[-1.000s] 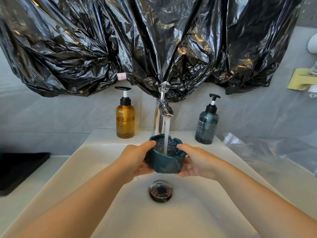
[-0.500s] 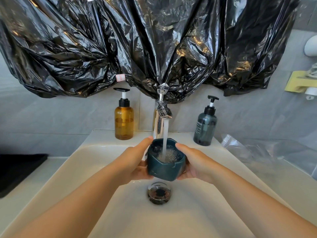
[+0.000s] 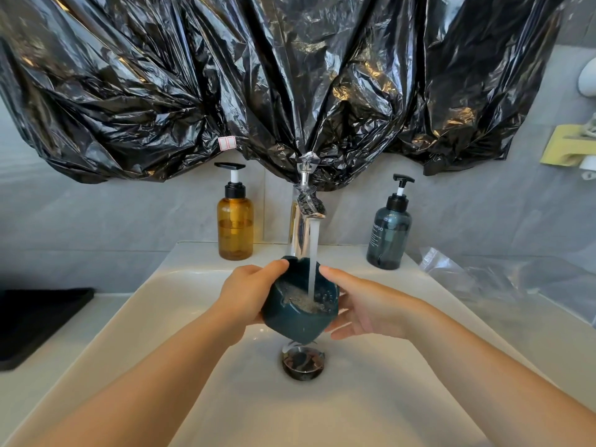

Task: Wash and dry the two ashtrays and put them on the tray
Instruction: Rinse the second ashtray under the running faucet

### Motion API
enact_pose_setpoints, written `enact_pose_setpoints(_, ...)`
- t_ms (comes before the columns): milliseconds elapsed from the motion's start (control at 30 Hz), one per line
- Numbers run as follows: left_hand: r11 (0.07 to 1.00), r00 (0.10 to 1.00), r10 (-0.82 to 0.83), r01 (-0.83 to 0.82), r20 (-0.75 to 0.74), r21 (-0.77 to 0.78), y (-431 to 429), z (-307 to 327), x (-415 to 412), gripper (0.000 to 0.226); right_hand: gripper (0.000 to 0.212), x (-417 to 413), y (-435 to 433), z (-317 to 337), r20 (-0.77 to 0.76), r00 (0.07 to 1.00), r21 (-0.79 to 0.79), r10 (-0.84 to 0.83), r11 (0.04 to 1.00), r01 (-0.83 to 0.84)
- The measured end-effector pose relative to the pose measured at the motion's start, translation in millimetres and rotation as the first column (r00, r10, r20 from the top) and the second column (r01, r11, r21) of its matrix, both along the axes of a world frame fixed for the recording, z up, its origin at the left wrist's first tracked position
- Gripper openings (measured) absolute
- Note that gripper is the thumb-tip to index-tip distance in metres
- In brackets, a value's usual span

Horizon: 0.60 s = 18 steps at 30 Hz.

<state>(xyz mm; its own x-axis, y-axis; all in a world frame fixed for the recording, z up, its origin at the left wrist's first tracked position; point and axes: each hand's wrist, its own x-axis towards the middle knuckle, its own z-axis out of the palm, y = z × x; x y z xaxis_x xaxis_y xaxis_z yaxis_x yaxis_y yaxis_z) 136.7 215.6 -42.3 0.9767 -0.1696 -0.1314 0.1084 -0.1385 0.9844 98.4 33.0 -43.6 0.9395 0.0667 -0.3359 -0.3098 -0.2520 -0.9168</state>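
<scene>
A dark teal ashtray (image 3: 295,322) hangs over the white sink (image 3: 180,304), tilted towards me, under the running tap (image 3: 304,214). Water streams into its bowl and foams there. My left hand (image 3: 248,295) grips its left side, thumb over the rim. My right hand (image 3: 364,308) holds its right side, thumb on the rim and fingers beneath. A black tray (image 3: 35,321) lies on the counter at the far left. No second ashtray is in view.
An amber pump bottle (image 3: 234,227) stands left of the tap and a dark grey pump bottle (image 3: 388,235) right of it. The chrome drain (image 3: 303,362) is below the ashtray. Black plastic sheeting (image 3: 290,82) covers the wall above. Clear plastic (image 3: 503,279) lies on the right counter.
Both hands have tipped the ashtray towards me and lowered it slightly under the stream. Water now pools and foams against its near wall.
</scene>
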Motion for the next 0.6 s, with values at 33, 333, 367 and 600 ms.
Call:
enact_pose_setpoints(33, 1.0, 1.0, -0.015, 0.015, 0.005, 0.011, -1, -1, -1, 0.033, 0.056, 0, 0, -2, -0.006, 1.0, 0.0, 0.003, 1.0, -0.003)
enact_pose_setpoints(333, 0.999, 0.997, -0.03, 0.028, -0.069, -0.023, -3, 4, -1, 0.039, 0.052, -2, -1, 0, 0.035, 0.998, -0.019, 0.044, 0.999, -0.044)
enact_pose_setpoints(367, 1.0, 0.997, -0.014, 0.012, -0.073, -0.02, -2, 5, 0, 0.041, 0.051, -2, 1, 1, 0.078, 0.997, -0.083, 0.014, 0.997, -0.007)
enact_pose_setpoints(600, 0.997, 0.997, 0.065, -0.066, -0.041, -0.028, 3, 5, 7, 0.049, 0.045, 0, -12, 8, 0.581, 0.805, -0.455, -0.125, 0.77, 0.448)
